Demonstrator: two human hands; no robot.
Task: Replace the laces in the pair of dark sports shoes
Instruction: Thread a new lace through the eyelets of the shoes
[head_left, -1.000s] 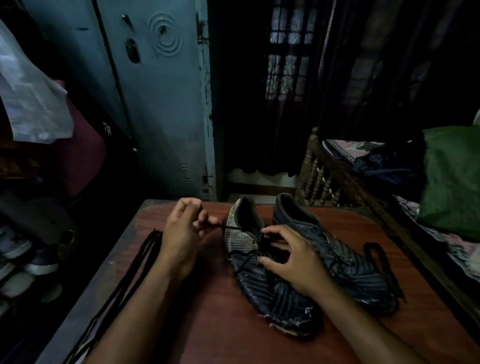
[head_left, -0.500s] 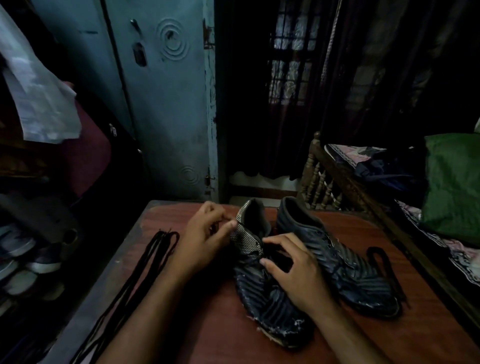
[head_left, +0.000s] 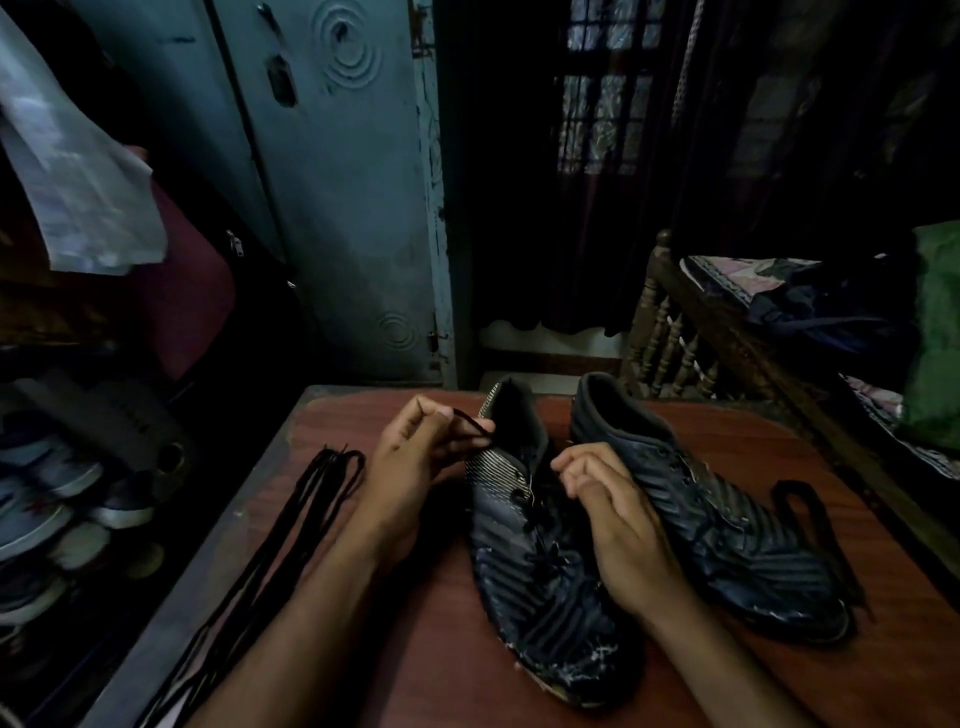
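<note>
Lacing step on near shoe (head_left: 540, 561), on table (head_left: 363, 649): left hand (head_left: 410, 457) pinches lace end (head_left: 470, 423), right hand (head_left: 608, 499) curled at eyelets, grip unclear; next, likely thread upper eyelet.

Two bare forearms reach in from the lower edge of the head view, with no sleeve showing on either one. The left hand (head_left: 410, 457) and the right hand (head_left: 615, 525) wear no gloves, rings, watch or bands. The fingernails are short and unpainted.
</note>
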